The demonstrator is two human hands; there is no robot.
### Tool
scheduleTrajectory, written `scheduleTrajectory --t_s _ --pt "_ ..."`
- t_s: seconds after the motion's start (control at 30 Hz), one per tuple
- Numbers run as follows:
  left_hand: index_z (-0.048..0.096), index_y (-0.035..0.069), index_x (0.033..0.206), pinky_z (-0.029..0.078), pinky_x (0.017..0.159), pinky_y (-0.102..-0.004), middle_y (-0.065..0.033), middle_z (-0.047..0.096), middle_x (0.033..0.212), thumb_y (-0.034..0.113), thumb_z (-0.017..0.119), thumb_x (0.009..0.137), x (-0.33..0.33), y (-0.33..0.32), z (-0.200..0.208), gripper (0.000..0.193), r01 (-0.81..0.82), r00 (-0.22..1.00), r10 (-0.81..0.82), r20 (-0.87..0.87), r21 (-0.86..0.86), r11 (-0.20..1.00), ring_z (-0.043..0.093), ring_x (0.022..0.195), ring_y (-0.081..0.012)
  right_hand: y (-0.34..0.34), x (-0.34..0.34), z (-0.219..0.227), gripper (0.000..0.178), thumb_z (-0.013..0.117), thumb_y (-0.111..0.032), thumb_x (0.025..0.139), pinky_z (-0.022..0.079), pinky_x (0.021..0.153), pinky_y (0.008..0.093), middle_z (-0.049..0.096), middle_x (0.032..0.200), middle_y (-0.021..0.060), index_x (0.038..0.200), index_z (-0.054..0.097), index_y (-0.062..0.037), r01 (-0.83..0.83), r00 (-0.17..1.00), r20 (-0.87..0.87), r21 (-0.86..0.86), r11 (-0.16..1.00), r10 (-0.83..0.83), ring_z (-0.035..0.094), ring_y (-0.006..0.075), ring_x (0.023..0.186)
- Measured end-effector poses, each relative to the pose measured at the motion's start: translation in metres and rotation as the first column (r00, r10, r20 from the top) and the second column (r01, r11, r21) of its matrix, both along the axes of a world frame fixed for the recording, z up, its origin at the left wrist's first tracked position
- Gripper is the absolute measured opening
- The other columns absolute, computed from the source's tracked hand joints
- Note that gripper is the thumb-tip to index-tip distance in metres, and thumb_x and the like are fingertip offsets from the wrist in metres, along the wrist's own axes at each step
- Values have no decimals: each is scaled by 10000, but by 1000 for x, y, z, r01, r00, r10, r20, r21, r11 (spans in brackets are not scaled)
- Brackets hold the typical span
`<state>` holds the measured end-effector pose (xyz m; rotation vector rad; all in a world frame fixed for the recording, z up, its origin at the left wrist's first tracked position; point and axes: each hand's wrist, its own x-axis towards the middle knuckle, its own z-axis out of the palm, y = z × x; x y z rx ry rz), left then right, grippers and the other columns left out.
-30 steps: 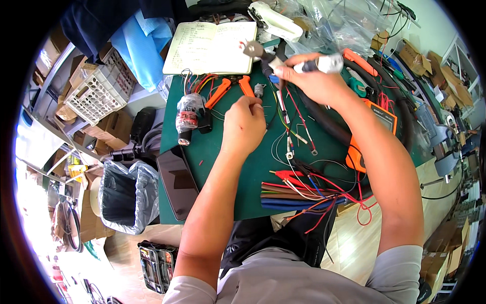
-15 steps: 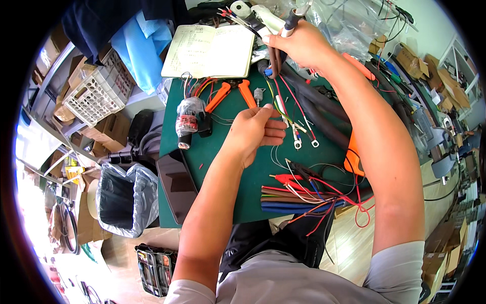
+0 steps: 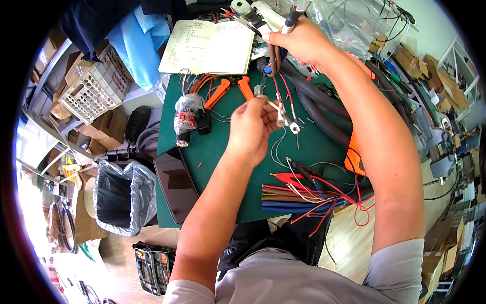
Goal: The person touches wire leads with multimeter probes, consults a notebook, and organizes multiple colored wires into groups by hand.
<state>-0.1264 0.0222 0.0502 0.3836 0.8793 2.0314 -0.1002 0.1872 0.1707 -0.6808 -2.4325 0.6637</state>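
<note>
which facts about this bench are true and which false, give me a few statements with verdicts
1. The notebook lies open. True.
2. The right hand is holding the orange-handled tool. False: it holds brown cable; the tool lies on the green table.
3. The left hand holds thin wires. True.
4. The lined bin stands right of the table. False: it stands to the left.
5. The dark phone lies near the table's left edge. True.
</note>
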Motion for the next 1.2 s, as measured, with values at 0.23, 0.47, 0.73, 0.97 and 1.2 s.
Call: scheduleTrajectory --t_s 0.23,0.47,0.73,0.97,1.2 --pt "568 -16 1083 447 580 -281 -15 547 751 216 534 964 -7 -8 9 263 22 994 -38 -106 -149 989 502 622 -110 -2 18 -1 353 761 -348 809 467 426 315 643 668 64 828 669 -8 -13 1000 13 -130 991 15 574 154 501" --pt "598 -53 1076 453 558 -260 -43 593 733 203 543 940 -14 -13 13 295 -53 950 -34 -312 -267 962 518 588 -101 -1 22 -8 386 760 -377 811 484 438 306 669 797 69 921 670 -19 -43 999 -27 -197 979 39 593 155 577" --pt "589 -54 1185 507 869 -389 -240 666 1082 192 641 862 -5 2 0 410 -528 256 77 -963 -73 846 646 1042 -360 -4 29 -15 367 741 -440 819 354 433 261 653 750 -1 909 726 -84 -12 991 124 -255 967 45 452 87 524" --pt "602 -56 1128 494 847 -394 -226 672 1039 193 650 836 -32 42 36 386 -391 333 -234 -913 -360 847 653 957 -335 -7 24 -24 317 808 -302 758 499 674 314 703 783 58 854 701 -19 -156 986 42 -138 978 163 625 148 714" --pt "582 34 1236 501 784 -300 -80 644 1010 254 675 866 -62 18 59 441 98 417 -533 -736 -547 832 595 890 -159 1 45 -14 259 791 -217 758 417 545 284 621 739 23 901 667 -40 -393 890 161 -201 897 426 546 109 632"
